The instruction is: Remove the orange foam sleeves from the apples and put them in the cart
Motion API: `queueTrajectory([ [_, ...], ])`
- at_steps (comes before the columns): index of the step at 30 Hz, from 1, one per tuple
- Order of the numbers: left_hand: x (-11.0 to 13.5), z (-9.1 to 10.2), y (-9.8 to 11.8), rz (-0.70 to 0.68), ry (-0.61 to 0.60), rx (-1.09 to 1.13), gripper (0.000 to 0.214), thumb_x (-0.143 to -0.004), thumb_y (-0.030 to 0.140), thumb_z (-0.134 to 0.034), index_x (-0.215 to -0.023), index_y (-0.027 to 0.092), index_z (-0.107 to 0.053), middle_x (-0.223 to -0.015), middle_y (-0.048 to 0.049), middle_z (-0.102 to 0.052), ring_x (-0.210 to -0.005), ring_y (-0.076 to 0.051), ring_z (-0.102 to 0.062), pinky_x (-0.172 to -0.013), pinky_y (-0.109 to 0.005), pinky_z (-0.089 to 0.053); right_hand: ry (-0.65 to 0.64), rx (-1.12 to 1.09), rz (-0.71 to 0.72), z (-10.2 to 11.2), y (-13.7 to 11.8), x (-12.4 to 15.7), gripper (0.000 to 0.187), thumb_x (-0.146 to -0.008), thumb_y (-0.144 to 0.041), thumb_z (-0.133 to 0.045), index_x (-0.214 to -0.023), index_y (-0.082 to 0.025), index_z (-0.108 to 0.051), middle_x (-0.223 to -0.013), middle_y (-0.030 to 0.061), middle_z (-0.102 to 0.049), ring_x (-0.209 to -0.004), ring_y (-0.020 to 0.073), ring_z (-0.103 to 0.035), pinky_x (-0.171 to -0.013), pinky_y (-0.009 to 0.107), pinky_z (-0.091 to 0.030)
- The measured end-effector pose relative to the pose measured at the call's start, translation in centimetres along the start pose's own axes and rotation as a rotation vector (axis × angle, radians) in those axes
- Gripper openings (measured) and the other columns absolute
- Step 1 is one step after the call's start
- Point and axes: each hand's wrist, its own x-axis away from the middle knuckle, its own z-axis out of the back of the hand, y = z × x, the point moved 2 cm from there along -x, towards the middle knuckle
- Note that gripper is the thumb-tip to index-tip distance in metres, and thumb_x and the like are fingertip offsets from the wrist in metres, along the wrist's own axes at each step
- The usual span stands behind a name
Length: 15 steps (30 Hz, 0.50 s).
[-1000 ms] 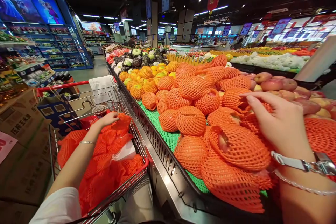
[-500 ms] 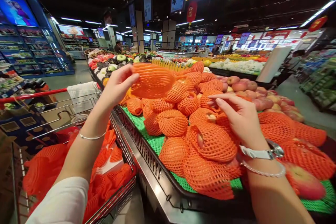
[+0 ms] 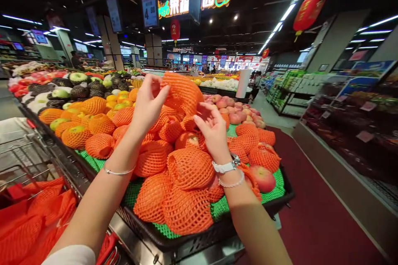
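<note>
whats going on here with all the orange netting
A person is standing at a supermarket fruit display. Their left hand pinches an empty orange foam net and holds it up over the pile. Their right hand is open right beside the net, fingers spread towards it. Below the hands, a black crate is heaped with net-wrapped fruit, and one bare apple lies at its right side. A shopping cart on the left holds more loose nets.

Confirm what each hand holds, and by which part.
Left hand pinches an orange foam net by its left edge, raised above the fruit display. Right hand is open at the net's lower edge; whether it touches cannot be told.
</note>
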Motion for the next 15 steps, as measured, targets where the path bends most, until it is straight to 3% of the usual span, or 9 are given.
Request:
queueTrajectory([
  [4, 0.7, 0.0, -1.3, 0.181, -0.058, 0.295, 0.018, -0.073, 0.029, -0.052, -0.08, 0.022, -0.036, -0.069, 0.0026, -0.046, -0.075, -0.015, -0.059, -0.069, -0.027, -0.048, 0.139, -0.036, 0.024, -0.1, 0.7, -0.1, 0.017, -0.08, -0.025, -0.051, -0.095, -0.024, -0.043, -0.099, 0.0034, -0.055, -0.096, 0.0137, -0.058, -0.093, 0.032, -0.049],
  [8, 1.1, 0.2, -0.5, 0.295, -0.419, 0.58, 0.017, -0.07, 0.025, -0.047, -0.083, 0.016, -0.052, -0.08, -0.0079, -0.064, -0.096, -0.024, -0.062, -0.084, -0.042, -0.052, 0.156, -0.153, -0.058, -0.1, 2.1, -0.5, 0.015, -0.076, -0.021, -0.043, -0.089, -0.024, -0.038, -0.088, 0.0021, -0.052, -0.078, 0.013, -0.055, -0.074, 0.029, -0.051],
  [10, 1.4, 0.7, -0.5, 0.309, -0.557, 0.603, 0.024, -0.067, 0.024, -0.047, -0.084, 0.013, -0.059, -0.084, -0.0116, -0.069, -0.102, -0.029, -0.062, -0.088, -0.048, -0.051, 0.169, -0.168, -0.044, -0.1, 2.0, -0.6, 0.02, -0.073, -0.023, -0.048, -0.09, -0.024, -0.037, -0.091, 0.0026, -0.052, -0.08, 0.0137, -0.055, -0.071, 0.028, -0.05],
  [13, 1.7, 1.6, -1.7, 0.352, -0.608, 0.496, 0.026, -0.067, 0.024, -0.056, -0.089, 0.014, -0.066, -0.086, -0.0101, -0.071, -0.102, -0.031, -0.063, -0.083, -0.048, -0.053, 0.158, -0.143, 0.03, -0.4, 1.1, -0.3, 0.026, -0.07, -0.022, -0.056, -0.084, -0.025, -0.034, -0.087, -0.0004, -0.05, -0.077, 0.0124, -0.052, -0.066, 0.025, -0.047],
  [15, 1.7, 2.1, -2.6, 0.333, -0.639, 0.342, 0.031, -0.066, 0.026, -0.064, -0.096, 0.016, -0.067, -0.086, -0.0075, -0.072, -0.098, -0.03, -0.064, -0.077, -0.044, -0.056, 0.063, -0.099, 0.057, -0.9, 0.5, 0.2, 0.026, -0.07, -0.019, -0.058, -0.079, -0.025, -0.035, -0.08, -0.003, -0.046, -0.071, 0.0109, -0.047, -0.063, 0.023, -0.044],
])
